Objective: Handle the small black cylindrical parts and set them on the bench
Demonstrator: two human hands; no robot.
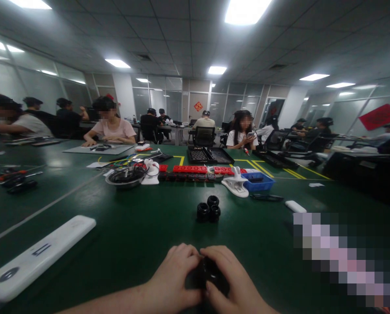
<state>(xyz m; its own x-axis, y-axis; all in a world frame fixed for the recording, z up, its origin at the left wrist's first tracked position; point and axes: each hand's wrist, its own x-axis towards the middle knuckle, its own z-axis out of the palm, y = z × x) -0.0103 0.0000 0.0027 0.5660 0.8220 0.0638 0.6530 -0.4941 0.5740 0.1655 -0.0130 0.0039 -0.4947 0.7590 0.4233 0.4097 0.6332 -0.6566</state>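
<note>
Low in the head view, at the near side of the green table [132, 261], my hands meet around a glossy black rounded piece [210, 269]. My right hand [229, 272] curls over its right side, thumb below and fingers above. Closed against the left side is my left hand [178, 270], its fingers bent and its thumb toward the piece. My palms and fingers cover much of it, so its exact kind is unclear. Just beyond stand three small, shiny black ring-shaped pieces [209, 209] in a cluster, with openings in their tops.
A long white device [51, 250] lies at the left. Farther back are a red-and-black strip [191, 172], a bowl of cables [124, 176], white clamps [236, 185], a blue tray [256, 181] and a black case [209, 155]. Other people sit across the table and around the room.
</note>
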